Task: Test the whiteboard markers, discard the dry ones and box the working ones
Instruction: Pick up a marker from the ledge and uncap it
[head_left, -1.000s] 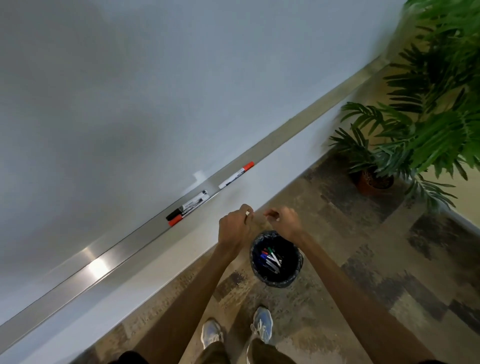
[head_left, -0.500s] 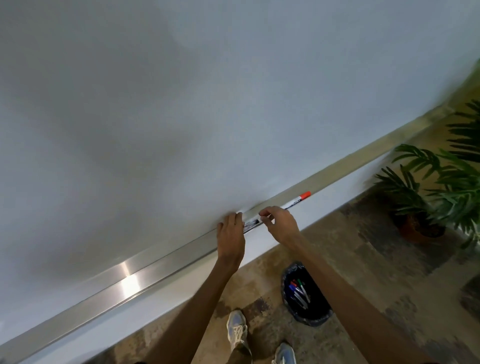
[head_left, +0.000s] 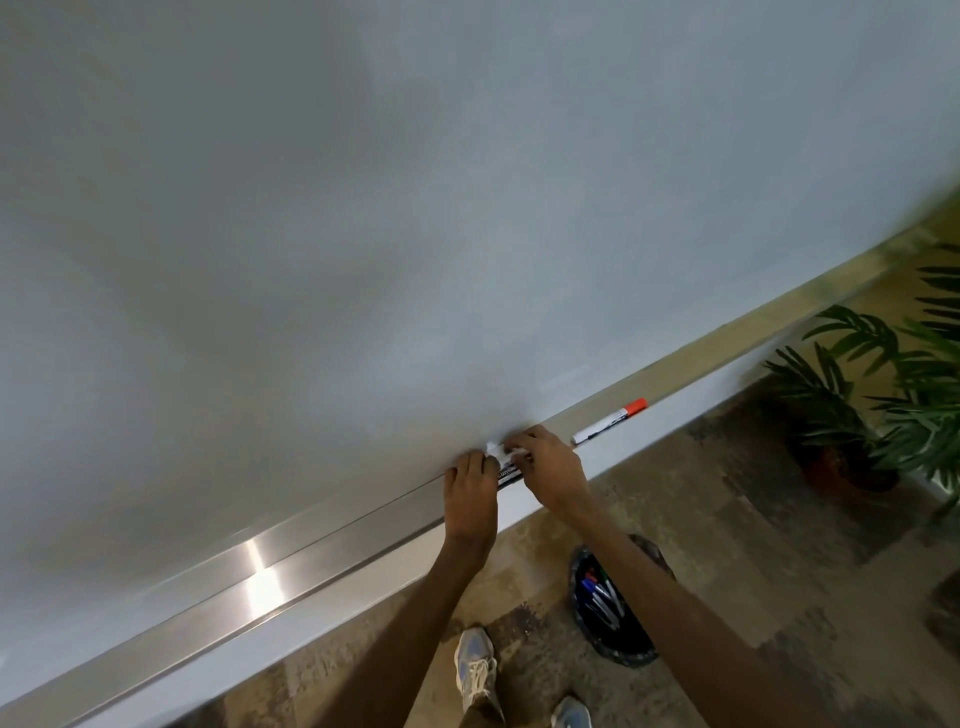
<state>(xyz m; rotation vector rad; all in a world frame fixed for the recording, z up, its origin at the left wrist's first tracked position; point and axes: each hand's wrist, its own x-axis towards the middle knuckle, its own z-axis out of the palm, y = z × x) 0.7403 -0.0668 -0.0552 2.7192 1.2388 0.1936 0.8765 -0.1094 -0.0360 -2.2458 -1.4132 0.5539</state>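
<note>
Two markers lie side by side on the metal whiteboard tray, mostly covered by my hands. My left hand has its fingers curled over their left ends. My right hand pinches a white marker barrel at the fingertips, right against the whiteboard. A white marker with a red cap lies alone on the tray just to the right. No box is in view.
A black bin with several markers inside stands on the floor below my right forearm. A potted plant stands at the right by the wall. My shoes are close to the wall's base.
Both hands rose from above the bin to the tray and closed on the two markers there. The view tilted up toward the board.
</note>
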